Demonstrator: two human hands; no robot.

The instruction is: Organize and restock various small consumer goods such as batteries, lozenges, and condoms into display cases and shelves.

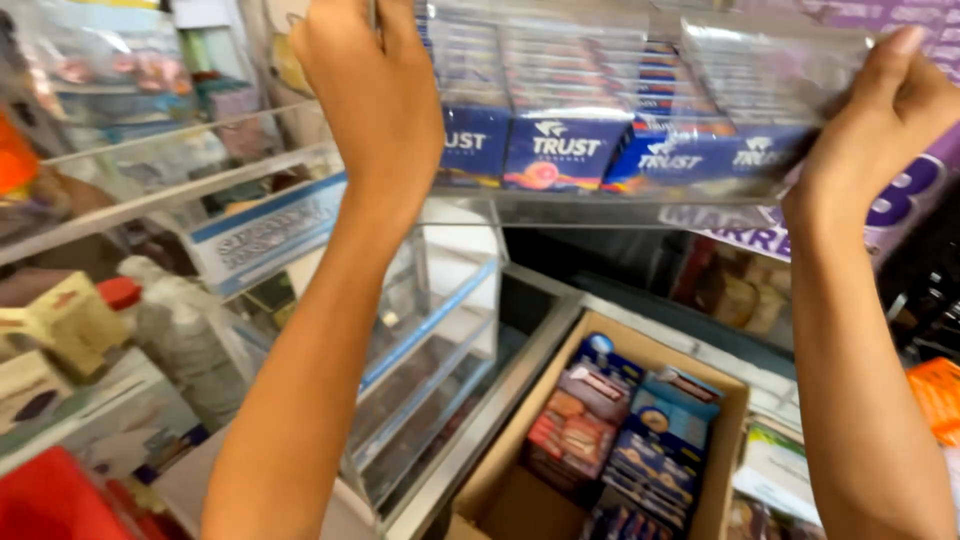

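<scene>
While left hand (375,95) and right hand (880,120) clamp it, clear-wrapped bundle (620,110) shows stacked blue boxes.

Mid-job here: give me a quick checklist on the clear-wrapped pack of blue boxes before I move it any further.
1. Left hand gripping the pack's left end: ok.
2. Right hand gripping the right end: ok.
3. Clear-wrapped pack of blue boxes held level: ok.
4. Clear wrap intact: cannot tell, blurred.
5. Cardboard box below has room: ok, a bare corner shows.
6. Glass shelf under the pack touching it: cannot tell.
</scene>
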